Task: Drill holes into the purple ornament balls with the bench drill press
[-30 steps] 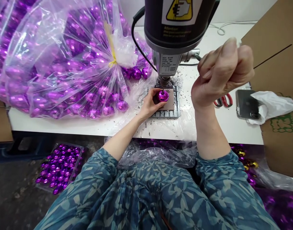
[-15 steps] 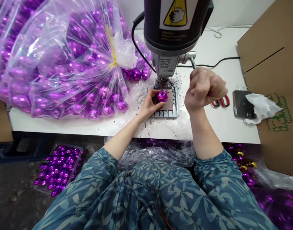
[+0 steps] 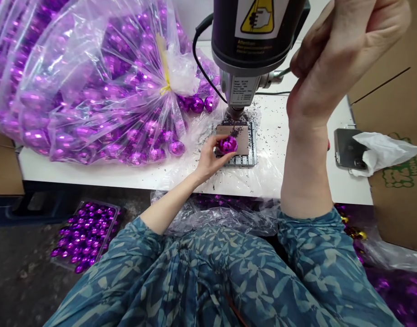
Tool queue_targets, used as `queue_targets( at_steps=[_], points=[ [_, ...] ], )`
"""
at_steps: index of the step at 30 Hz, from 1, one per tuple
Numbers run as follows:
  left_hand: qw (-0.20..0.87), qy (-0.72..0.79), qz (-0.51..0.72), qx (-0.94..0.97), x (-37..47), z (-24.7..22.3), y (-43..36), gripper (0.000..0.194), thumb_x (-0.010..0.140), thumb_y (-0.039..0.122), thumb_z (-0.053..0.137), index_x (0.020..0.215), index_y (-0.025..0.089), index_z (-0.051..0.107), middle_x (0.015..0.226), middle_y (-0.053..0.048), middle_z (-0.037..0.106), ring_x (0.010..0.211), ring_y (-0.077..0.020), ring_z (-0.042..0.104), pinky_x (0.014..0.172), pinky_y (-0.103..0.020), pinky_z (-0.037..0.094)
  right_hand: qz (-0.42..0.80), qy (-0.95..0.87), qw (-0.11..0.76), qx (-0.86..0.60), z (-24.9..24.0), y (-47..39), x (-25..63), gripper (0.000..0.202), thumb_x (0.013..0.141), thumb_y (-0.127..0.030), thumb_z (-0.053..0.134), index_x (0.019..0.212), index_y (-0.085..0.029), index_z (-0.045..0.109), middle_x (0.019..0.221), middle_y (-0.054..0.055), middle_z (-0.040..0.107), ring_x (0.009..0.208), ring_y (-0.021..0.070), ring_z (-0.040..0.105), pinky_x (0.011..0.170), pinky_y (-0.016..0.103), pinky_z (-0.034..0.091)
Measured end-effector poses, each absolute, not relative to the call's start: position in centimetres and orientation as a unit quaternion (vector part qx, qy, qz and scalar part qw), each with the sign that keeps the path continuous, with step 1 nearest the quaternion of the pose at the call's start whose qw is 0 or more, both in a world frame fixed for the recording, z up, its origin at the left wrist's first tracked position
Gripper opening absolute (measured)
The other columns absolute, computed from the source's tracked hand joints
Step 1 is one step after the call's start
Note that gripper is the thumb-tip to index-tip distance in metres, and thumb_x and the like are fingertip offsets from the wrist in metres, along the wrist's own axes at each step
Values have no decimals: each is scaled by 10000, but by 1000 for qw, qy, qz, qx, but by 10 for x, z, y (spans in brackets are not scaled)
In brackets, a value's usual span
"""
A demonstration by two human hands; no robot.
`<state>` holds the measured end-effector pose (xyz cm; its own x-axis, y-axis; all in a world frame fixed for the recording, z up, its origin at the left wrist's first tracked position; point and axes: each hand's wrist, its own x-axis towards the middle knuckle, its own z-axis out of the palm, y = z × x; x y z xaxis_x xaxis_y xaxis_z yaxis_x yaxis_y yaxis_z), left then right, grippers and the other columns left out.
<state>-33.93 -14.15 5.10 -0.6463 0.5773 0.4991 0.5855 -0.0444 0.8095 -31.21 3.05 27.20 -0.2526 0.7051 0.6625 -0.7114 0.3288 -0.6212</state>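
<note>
Between the thumb and fingers of my left hand [image 3: 210, 156] is a shiny purple faceted ball [image 3: 228, 144]. It is over a brown board [image 3: 242, 141] on the metal base [image 3: 252, 156] of a drill press [image 3: 256, 50]. Just behind the ball, the drill bit points down from the chuck [image 3: 235, 112], with dark shavings around it. My right hand [image 3: 338, 59] is raised at the upper right, its fingers closed round the drill press's feed lever [image 3: 284, 71]. The far end of the lever is hidden by the fingers.
A large tied plastic bag of purple balls [image 3: 102, 100] fills the left of the white table [image 3: 92, 175]. A clear tray of balls [image 3: 86, 234] is below. A phone [image 3: 349, 147], crumpled tissue [image 3: 385, 145] and a cardboard box [image 3: 395, 195] stand at right.
My right hand has risen towards me with the lever, and the drill bit stands clear of the ball. My left hand has drawn the ball slightly left and nearer.
</note>
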Motion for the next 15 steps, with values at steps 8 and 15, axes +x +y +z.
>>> queue_targets(
  at_steps=[8, 15],
  points=[
    [-39, -681, -368, -632, -240, 27, -262, 408, 1038, 416, 673, 1417, 271, 632, 1468, -154, 642, 1168, -263, 748, 914, -417, 682, 553, -593, 584, -19, 273, 30, -305, 449, 947, -149, 326, 532, -255, 192, 390, -84, 296, 362, -44, 314, 463, 170, 164],
    [-45, -759, -204, -617, -231, 7, -277, 400, 1063, 483, 593, 1373, 249, 689, 1180, -140, 798, 871, -267, 796, 747, -400, 655, 561, -552, 616, 41, 264, 30, -308, 251, 951, -185, 488, 707, -207, 542, 439, -115, 335, 391, -29, 335, 457, 160, 168]
  ],
)
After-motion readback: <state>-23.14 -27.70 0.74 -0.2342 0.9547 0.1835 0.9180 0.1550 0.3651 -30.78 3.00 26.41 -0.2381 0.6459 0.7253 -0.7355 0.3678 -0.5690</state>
